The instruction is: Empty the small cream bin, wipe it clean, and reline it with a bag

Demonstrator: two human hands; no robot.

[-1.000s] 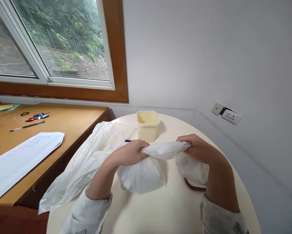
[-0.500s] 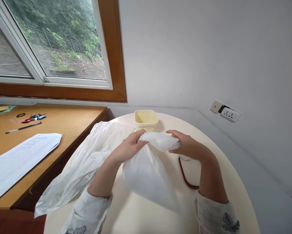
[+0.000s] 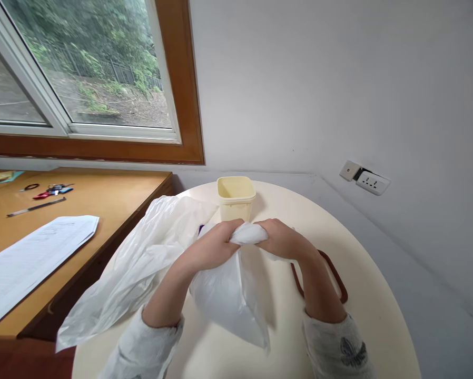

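A white plastic bag [image 3: 228, 300] is hanging over the round counter [image 3: 371, 316], with both hands bunching its top. The left hand [image 3: 210, 247] and right hand [image 3: 279, 239] are closing tightly around it, knuckles nearly meeting. Just beyond them, a yellow tub [image 3: 235, 197] is standing.

Home study corner, wooden desk [image 3: 114, 195] with papers [image 3: 31, 258], window [image 3: 82, 68], wall socket [image 3: 373, 182]

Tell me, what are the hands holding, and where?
Both the left hand and right hand grip a white plastic bag by its bunched-up top edge.
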